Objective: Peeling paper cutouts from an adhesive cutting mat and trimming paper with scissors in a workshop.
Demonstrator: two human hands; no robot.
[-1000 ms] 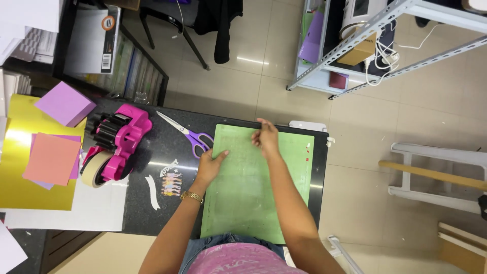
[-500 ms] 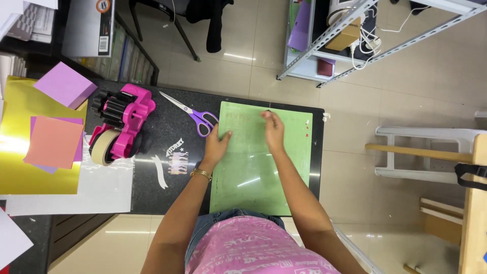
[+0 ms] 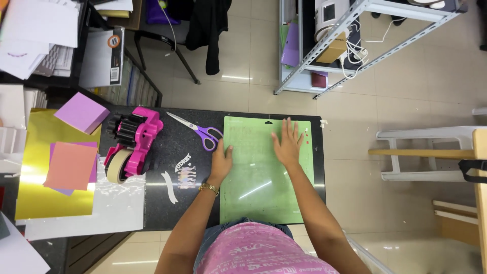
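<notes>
A green cutting mat (image 3: 253, 198) lies flat on the black table (image 3: 167, 152), right of centre. My right hand (image 3: 287, 143) presses on the mat's upper right part, palm down and fingers spread. My left hand (image 3: 221, 163) rests at the mat's left edge with the thumb on the mat; a gold watch sits on that wrist. Purple-handled scissors (image 3: 200, 131) lie just beyond my left hand. Small cut stickers (image 3: 183, 172) lie left of that hand.
A pink tape dispenser (image 3: 133, 142) with a masking tape roll stands left of the scissors. Gold sheet (image 3: 48, 172), orange and purple paper pads (image 3: 70, 165) and white paper cover the left side. A metal shelf rack (image 3: 335, 45) and chair stand beyond the table.
My right hand has slid from the mat's top edge down toward its middle and flattened with fingers spread. My left hand has stayed at the mat's left edge.
</notes>
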